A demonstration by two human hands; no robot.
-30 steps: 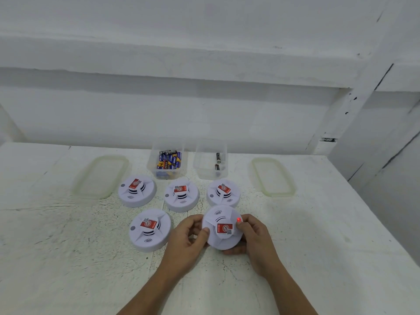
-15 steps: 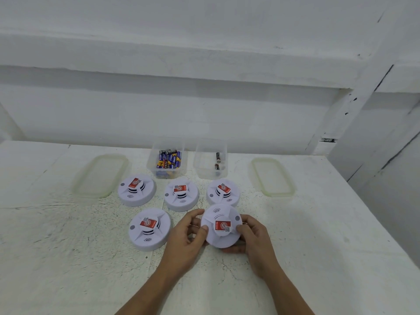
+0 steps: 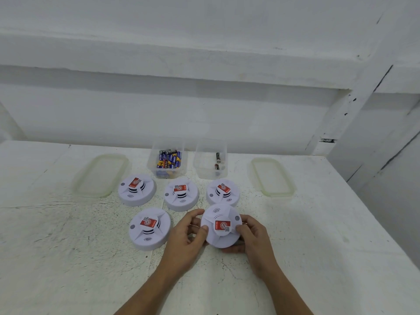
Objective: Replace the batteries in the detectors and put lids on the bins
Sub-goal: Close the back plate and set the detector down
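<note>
In the head view my left grip (image 3: 185,238) and right grip (image 3: 255,241) both hold the nearest detector (image 3: 221,226), one on each side. The fingers curl round its rim and the thumbs lie on its top face, next to the red label. I cannot tell whether it rests on the surface (image 3: 68,251) or is just off it. A second detector (image 3: 149,228) lies just left of my left grip. Three more sit in a row behind: the left detector (image 3: 136,189), the middle detector (image 3: 181,193) and the right detector (image 3: 223,192), whose near edge is partly covered by the one I hold. Behind that row stand two clear bins, both uncovered. The left bin (image 3: 151,163) is packed with blue and yellow batteries (image 3: 169,159), and the right bin (image 3: 223,172) holds two dark batteries (image 3: 217,157). One lid (image 3: 100,175) lies flat left of the bins, and the other lid (image 3: 271,177) lies flat to their right.
</note>
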